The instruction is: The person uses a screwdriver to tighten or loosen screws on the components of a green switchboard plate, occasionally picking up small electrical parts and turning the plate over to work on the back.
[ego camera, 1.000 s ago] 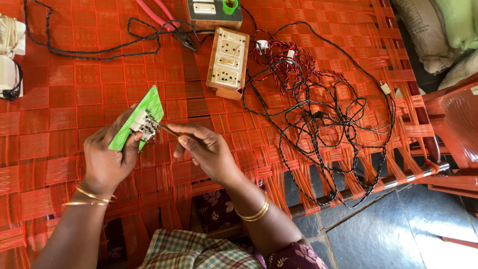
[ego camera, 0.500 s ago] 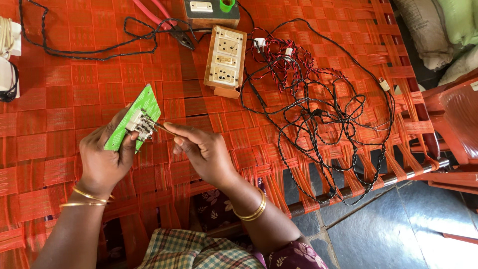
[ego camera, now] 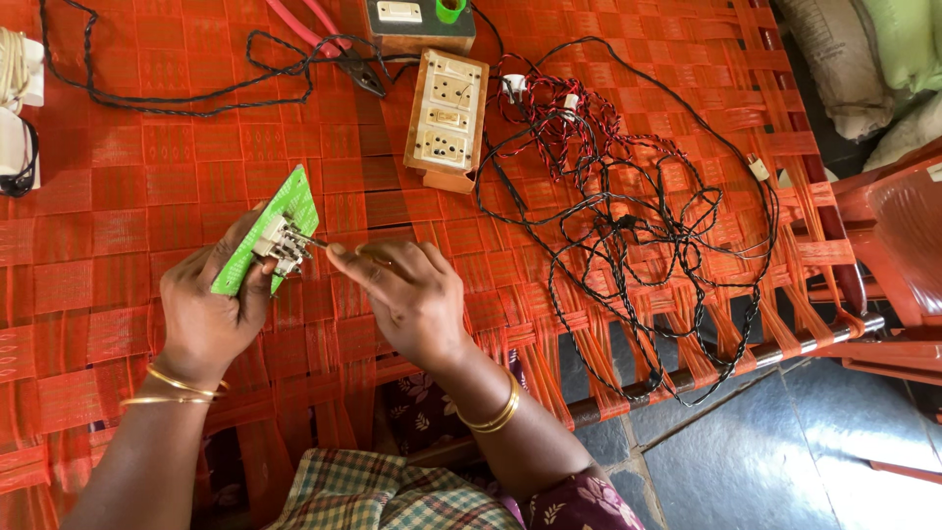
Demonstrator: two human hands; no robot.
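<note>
At centre-left of the frame the left hand (ego camera: 211, 309) holds a small plate (ego camera: 270, 236), with the right hand (ego camera: 407, 299) just right of it. A socket board (ego camera: 447, 120) lies above them at upper centre, pliers (ego camera: 329, 44) to its upper left, a tangle of wires (ego camera: 628, 211) to its right, all on a woven cot (ego camera: 118, 226).

Green rectangular plate (ego camera: 285, 221), tilted on edge, gripped by left hand (ego camera: 211, 304) above orange woven webbing; pale switch block (ego camera: 281, 243) mounted on its near face. Thin metal tool (ego camera: 319, 241) (handle hidden inside right hand (ego camera: 407, 294)) with tip touching that block.
</note>
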